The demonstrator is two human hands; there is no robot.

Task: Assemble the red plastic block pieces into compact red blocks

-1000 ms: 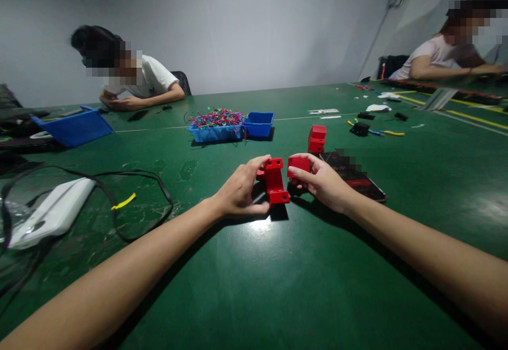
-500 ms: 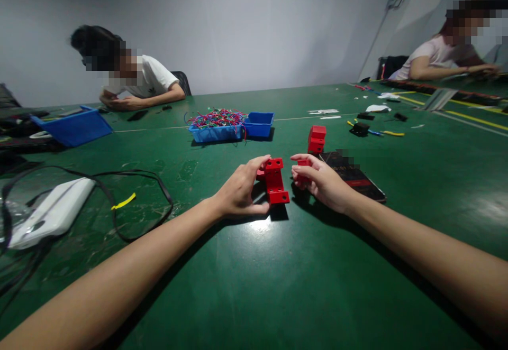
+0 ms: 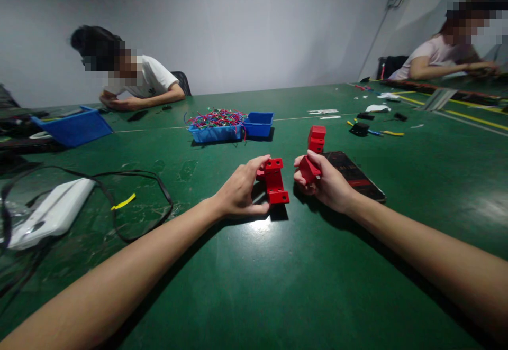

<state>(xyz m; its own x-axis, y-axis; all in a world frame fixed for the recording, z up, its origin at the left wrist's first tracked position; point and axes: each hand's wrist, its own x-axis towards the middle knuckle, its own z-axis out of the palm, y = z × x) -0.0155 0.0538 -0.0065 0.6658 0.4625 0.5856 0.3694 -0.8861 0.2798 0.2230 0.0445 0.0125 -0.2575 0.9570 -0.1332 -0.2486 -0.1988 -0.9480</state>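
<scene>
My left hand [image 3: 242, 189] grips a red bracket [image 3: 274, 182] with a stepped shape and holes in its end flanges. Thumb and fingers close on its left side, just above the green table [image 3: 254, 276]. To the right, my right hand [image 3: 323, 181] pinches a smaller red block [image 3: 308, 169], turned at an angle; part of it is hidden by the fingers. A gap separates the two red pieces. Behind the right hand a third red piece [image 3: 316, 138] stands on the table. A dark phone [image 3: 355, 175] lies beside that hand, partly covered by it.
A blue bin [image 3: 217, 134] heaped with coloured wires stands beside a smaller blue bin [image 3: 259, 125]. At left lie a white device [image 3: 53, 212], a black cable [image 3: 166, 191] and a yellow strip [image 3: 125, 202]. Two people [image 3: 146, 83] sit across the table. A black connector [image 3: 359, 129] lies at right.
The small red block in my right hand has been turned, showing a different face, and the fingers have shifted around it. My left hand and its bracket have stayed in place.
</scene>
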